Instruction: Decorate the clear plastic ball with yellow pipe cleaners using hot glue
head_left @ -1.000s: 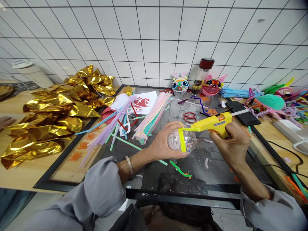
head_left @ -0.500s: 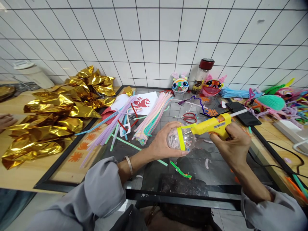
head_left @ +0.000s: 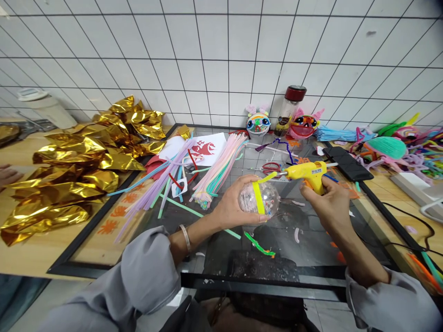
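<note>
Two bare hands meet over a black-framed glass panel (head_left: 313,246), with a clear, round, plastic-looking ball (head_left: 270,198) between them. Taking that ball as the clock's centre, the left hand (head_left: 230,205) grips it from 9 o'clock, thumb below and fingers above, curved to its shell, probably to steady it and leave the opposite side open. The right hand (head_left: 332,203), at 3 o'clock, is wrapped around the handle of a yellow plastic glue gun (head_left: 306,174); whether the trigger is pressed, I cannot tell. The gun lies nearly level, its metal nozzle at 1 o'clock by the loose end of a bright yellow, fuzzy-looking strip (head_left: 258,198). That end stands off the shell, seemingly so the nozzle can get at it, while the rest bands the ball.

The shell is smooth and glossy, with small coloured bits showing through. At 12 o'clock lie red-handled metal scissors (head_left: 272,168); at 6, a short, bent, green fuzzy piece (head_left: 259,244). A sheaf of soft, pastel pipe cleaners (head_left: 223,163) fans out at 10, and crumpled, mirror-bright gold foil (head_left: 79,157) spreads farther off, towards 9.
</note>
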Available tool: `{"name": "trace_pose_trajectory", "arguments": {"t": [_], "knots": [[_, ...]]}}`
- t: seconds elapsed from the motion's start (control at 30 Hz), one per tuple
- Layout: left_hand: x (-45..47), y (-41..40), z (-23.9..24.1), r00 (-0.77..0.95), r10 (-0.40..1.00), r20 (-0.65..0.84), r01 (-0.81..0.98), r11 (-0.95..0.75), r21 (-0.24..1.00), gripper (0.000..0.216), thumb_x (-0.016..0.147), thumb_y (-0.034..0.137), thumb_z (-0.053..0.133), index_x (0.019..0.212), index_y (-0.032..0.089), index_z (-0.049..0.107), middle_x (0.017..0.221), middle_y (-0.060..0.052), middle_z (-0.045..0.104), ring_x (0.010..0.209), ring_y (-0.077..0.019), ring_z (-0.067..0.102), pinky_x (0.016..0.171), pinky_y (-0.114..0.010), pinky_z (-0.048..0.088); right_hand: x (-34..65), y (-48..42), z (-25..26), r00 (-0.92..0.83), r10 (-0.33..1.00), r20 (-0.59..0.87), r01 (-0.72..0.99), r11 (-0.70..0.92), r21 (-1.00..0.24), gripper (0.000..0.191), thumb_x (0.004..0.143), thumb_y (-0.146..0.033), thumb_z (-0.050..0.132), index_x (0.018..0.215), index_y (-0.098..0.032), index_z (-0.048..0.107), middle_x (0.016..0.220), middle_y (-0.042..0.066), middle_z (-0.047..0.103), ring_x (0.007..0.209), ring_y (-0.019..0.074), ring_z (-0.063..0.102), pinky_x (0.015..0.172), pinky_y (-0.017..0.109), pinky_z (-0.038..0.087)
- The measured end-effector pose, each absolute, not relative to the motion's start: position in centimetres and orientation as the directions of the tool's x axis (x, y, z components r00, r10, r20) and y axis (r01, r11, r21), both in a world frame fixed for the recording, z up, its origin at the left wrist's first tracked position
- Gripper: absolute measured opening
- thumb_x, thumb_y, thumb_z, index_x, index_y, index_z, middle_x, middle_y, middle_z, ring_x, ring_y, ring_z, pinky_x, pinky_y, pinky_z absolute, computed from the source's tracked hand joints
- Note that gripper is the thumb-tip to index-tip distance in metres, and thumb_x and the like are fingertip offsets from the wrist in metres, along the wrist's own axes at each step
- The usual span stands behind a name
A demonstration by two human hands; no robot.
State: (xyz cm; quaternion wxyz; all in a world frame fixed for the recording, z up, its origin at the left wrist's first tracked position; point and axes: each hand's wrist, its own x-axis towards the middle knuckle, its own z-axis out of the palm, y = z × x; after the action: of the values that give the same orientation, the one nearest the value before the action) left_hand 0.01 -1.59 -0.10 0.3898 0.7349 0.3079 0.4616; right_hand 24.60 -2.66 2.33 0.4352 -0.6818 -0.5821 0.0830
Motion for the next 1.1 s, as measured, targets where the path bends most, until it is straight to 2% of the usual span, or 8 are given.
{"name": "trace_pose_trajectory", "arguments": {"t": [0.1, 0.27, 0.43, 0.63, 0.73, 0.87, 0.97, 1.1], "knots": [[-0.1, -1.5, -0.1, 0.382, 0.806, 0.452, 0.126, -0.53, 0.838, 0.077, 0.058, 0.039, 0.087, 0.124, 0.021, 0.05, 0.137, -0.013, 0.053, 0.131, -0.0316, 0.051, 0.113, -0.049, 0.037, 25.8, -1.7, 1.7, 0.316, 0.904, 0.289, 0.777, -0.072, -0.626, 0.037, 0.067, -0.054, 0.061, 0.057, -0.023, 0.043, 0.05, -0.006, 0.036, 0.047, 0.0109, 0.033, 0.047, 0.026, 0.022], [-0.4, -1.4, -0.3, 0.378, 0.805, 0.458, 0.159, -0.544, 0.824, 0.078, 0.058, 0.038, 0.086, 0.125, 0.022, 0.049, 0.135, -0.013, 0.052, 0.131, -0.0331, 0.049, 0.113, -0.051, 0.036, 26.7, -0.9, 0.3, 0.247, 0.927, 0.283, 0.92, -0.132, -0.37, 0.034, 0.072, -0.053, 0.056, 0.06, -0.023, 0.047, 0.053, -0.002, 0.043, 0.05, 0.0135, 0.038, 0.051, 0.028, 0.025], [-0.4, -1.4, -0.2, 0.374, 0.824, 0.426, 0.165, -0.511, 0.844, 0.078, 0.058, 0.041, 0.085, 0.124, 0.021, 0.049, 0.131, -0.011, 0.055, 0.124, -0.0309, 0.054, 0.11, -0.048, 0.04, 26.8, -0.6, -1.3, 0.169, 0.935, 0.313, 0.984, -0.139, -0.114, 0.035, 0.08, -0.051, 0.053, 0.072, -0.017, 0.06, 0.067, 0.006, 0.055, 0.059, 0.0179, 0.048, 0.054, 0.028, 0.03], [-0.6, -1.4, 0.1, 0.363, 0.836, 0.411, 0.156, -0.49, 0.858, 0.077, 0.058, 0.043, 0.084, 0.123, 0.02, 0.049, 0.129, -0.011, 0.056, 0.121, -0.029, 0.056, 0.108, -0.044, 0.042, 26.3, -1.2, -0.9, 0.05, 0.885, 0.463, 0.998, -0.059, 0.005, 0.04, 0.087, -0.043, 0.052, 0.098, -0.008, 0.066, 0.089, 0.02, 0.063, 0.085, 0.0318, 0.056, 0.072, 0.042, 0.043], [-0.8, -1.3, 0.1, 0.358, 0.84, 0.407, 0.164, -0.485, 0.859, 0.078, 0.058, 0.042, 0.085, 0.123, 0.019, 0.049, 0.127, -0.011, 0.056, 0.121, -0.029, 0.056, 0.108, -0.044, 0.042, 24.8, -1.5, 1.4, -0.027, 0.761, 0.648, 0.969, 0.179, -0.171, 0.036, 0.085, -0.026, 0.05, 0.114, -0.01, 0.064, 0.101, 0.018, 0.061, 0.091, 0.029, 0.058, 0.077, 0.042, 0.047], [-0.9, -1.2, 0.0, 0.34, 0.849, 0.405, 0.176, -0.481, 0.859, 0.079, 0.057, 0.04, 0.085, 0.123, 0.018, 0.05, 0.127, -0.011, 0.057, 0.121, -0.0296, 0.056, 0.109, -0.046, 0.042, 20.9, -0.8, 4.8, 0.021, 0.671, 0.741, 0.78, 0.453, -0.431, 0.024, 0.082, -0.018, 0.053, 0.102, -0.021, 0.067, 0.09, 0.006, 0.065, 0.077, 0.0189, 0.061, 0.077, 0.036, 0.052], [-0.9, -1.1, 0.0, 0.332, 0.85, 0.409, 0.167, -0.479, 0.862, 0.078, 0.056, 0.04, 0.086, 0.122, 0.018, 0.05, 0.126, -0.011, 0.057, 0.12, -0.0291, 0.057, 0.108, -0.044, 0.043, 18.2, 0.1, 5.6, 0.138, 0.704, 0.697, 0.567, 0.521, -0.638, 0.019, 0.077, -0.021, 0.062, 0.095, -0.02, 0.067, 0.088, 0.005, 0.067, 0.079, 0.0181, 0.064, 0.076, 0.036, 0.054], [-1.0, -1.0, -0.1, 0.312, 0.853, 0.418, 0.148, -0.478, 0.866, 0.08, 0.055, 0.042, 0.087, 0.122, 0.019, 0.051, 0.128, -0.011, 0.057, 0.12, -0.0293, 0.056, 0.107, -0.044, 0.043, 16.9, 0.4, 4.5, 0.236, 0.849, 0.473, 0.127, 0.456, -0.881, 0.029, 0.064, -0.026, 0.078, 0.091, -0.021, 0.066, 0.083, 0.003, 0.069, 0.075, 0.017, 0.066, 0.073, 0.035, 0.057]]}}
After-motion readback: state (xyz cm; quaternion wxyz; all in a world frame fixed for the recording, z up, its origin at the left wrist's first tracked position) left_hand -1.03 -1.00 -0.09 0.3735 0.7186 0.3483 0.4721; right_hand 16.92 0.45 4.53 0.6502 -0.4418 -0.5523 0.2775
